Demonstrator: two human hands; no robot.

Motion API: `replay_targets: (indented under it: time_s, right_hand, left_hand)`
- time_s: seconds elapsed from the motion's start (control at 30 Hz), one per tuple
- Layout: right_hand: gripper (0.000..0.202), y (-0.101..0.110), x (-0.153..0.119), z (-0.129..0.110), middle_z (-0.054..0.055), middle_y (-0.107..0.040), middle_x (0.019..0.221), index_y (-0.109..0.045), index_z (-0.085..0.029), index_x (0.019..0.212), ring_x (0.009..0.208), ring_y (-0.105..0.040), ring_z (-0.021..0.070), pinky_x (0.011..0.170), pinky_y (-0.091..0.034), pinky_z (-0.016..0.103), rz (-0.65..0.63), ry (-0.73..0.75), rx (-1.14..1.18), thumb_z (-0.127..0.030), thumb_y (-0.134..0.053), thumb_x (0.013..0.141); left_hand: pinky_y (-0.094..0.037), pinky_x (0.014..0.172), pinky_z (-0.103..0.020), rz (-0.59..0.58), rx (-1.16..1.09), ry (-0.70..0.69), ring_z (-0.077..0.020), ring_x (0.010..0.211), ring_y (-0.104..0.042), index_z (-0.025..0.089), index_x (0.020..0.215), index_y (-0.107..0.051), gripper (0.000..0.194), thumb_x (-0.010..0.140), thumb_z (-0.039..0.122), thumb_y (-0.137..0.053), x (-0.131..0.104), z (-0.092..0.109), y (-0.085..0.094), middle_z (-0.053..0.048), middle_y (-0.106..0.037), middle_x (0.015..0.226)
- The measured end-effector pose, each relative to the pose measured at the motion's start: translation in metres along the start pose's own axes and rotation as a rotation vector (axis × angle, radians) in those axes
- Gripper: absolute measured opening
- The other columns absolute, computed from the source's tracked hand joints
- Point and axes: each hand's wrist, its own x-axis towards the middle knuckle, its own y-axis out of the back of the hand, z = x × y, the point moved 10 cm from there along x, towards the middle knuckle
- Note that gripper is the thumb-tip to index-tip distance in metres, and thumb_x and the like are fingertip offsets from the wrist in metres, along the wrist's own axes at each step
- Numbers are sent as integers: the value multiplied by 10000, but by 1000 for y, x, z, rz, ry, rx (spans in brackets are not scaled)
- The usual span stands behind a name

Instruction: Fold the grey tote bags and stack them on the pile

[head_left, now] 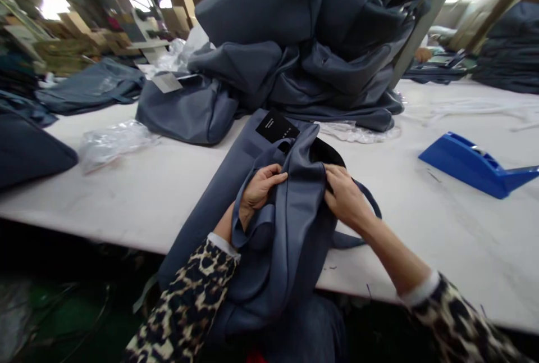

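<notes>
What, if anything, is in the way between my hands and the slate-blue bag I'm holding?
Nothing visible blocks them: your left hand and right hand are both on the slate-blue bag. One strap lies across your left wrist, but that hand still touches the bag.

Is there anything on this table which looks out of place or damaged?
Nothing looks clearly damaged. Small dark scraps lie near the front edge of the white table, seemingly stray litter beside the held bag.

Left hand (260,187) pinching — right hand (346,194) curled
</notes>
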Motion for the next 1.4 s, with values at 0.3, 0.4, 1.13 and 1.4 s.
replay_targets:
  time_s: [0.3, 0.4, 1.13, 1.4]
  right_hand:
    - [126, -35, -121, -90, 80, -640, 954, -619, -192, 940, 877, -532, 248, 754, -470, 382, 39, -39, -218, -181, -670, 825]
    - [118, -39, -113, -86, 70, -616, 850, -594, -200, 806, 808, -521, 239, 703, -457, 358, 64, -80, -349, -83, -596, 821]
    - [197, -34, -114, -47, 47, -682, 835, -633, -208, 747, 775, -624, 175, 665, -457, 242, 84, -163, 54, -76, -488, 752]
    - [215, 37, -91, 28, 45, -631, 750, -594, -224, 747, 776, -549, 200, 711, -396, 297, 187, -288, -150, -284, -498, 929]
  left_hand:
    - [-411, 534, -195, 16, 23, 2, -77, 540, -508, 184, 724, -492, 421, 620, 373, -853, -1, 1, 0, 58, -542, 640]
    - [-407, 547, -195, 9, 46, -5, -77, 551, -502, 180, 714, -505, 416, 609, 374, -859, 0, -3, -4, 59, -544, 638]
    - [-501, 998, -485, 173, 1494, -557, -302, 1155, -579, 169, 1258, -506, 472, 835, 245, -702, -222, 0, -106, -134, -607, 1266]
    - [-574, 890, -359, 29, 1618, -767, -210, 993, -663, 174, 1082, -603, 348, 881, -14, -390, -237, 4, -80, -71, -704, 1068]
